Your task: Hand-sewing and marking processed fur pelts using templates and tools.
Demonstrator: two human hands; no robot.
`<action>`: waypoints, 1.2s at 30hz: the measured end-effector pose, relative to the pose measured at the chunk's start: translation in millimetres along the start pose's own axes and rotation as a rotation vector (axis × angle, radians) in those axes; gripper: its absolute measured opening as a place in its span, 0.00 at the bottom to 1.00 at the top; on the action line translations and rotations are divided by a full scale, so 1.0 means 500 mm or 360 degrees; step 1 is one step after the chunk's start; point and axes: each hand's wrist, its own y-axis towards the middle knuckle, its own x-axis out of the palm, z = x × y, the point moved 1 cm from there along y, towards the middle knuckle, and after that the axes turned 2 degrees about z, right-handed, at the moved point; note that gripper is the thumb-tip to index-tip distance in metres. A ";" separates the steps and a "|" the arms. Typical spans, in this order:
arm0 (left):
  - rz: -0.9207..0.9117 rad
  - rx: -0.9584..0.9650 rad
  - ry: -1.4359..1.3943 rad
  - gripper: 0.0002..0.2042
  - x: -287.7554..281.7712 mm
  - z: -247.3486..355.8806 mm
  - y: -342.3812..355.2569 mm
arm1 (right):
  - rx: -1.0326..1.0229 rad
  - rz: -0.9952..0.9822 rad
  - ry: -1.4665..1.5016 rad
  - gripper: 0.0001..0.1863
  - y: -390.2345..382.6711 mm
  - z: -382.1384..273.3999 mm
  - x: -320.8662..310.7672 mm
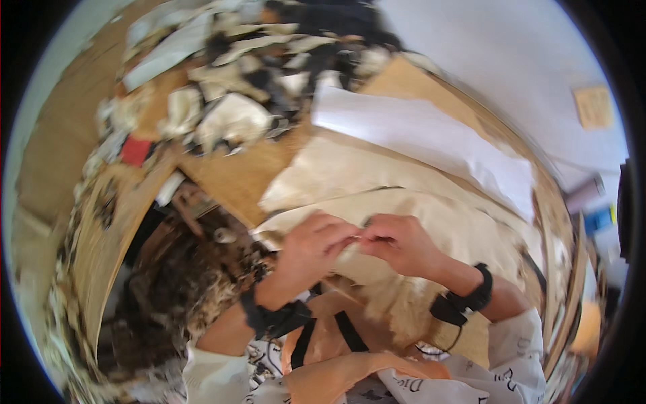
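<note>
My left hand [311, 244] and my right hand [402, 246] meet at the fingertips, both pinched closed. Whatever sits between the fingertips is too small and blurred to name; a small pale bit shows where they touch. Both hands are raised over a cream hide-like sheet [444, 219], whose edge curves behind them. A second cream sheet [330, 172] lies just beyond it. Dark bands are strapped round both my wrists.
A long white sheet [417, 128] lies on the wooden table [232, 178]. Black and cream scraps [235, 118] are heaped at the far left, near a red piece [136, 151]. At the left, an opening in the table holds brown debris [175, 289].
</note>
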 end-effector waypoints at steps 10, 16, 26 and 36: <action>0.0475 -0.0292 0.0509 0.16 -0.148 -0.041 -0.150 | -0.0045 -0.0130 -0.0049 0.03 0.048 -0.090 0.045; 0.0846 -0.0980 0.0629 0.04 -0.322 -0.146 -0.397 | -0.0050 -0.0313 -0.0291 0.05 0.163 -0.189 0.198; 0.1395 -0.1866 0.0657 0.06 -0.546 -0.217 -0.832 | -0.0120 -0.0561 -0.0350 0.18 0.458 -0.149 0.645; 0.1451 -0.2121 0.0497 0.06 -0.570 -0.232 -1.021 | 0.0203 -0.0461 -0.0687 0.22 0.625 0.099 0.972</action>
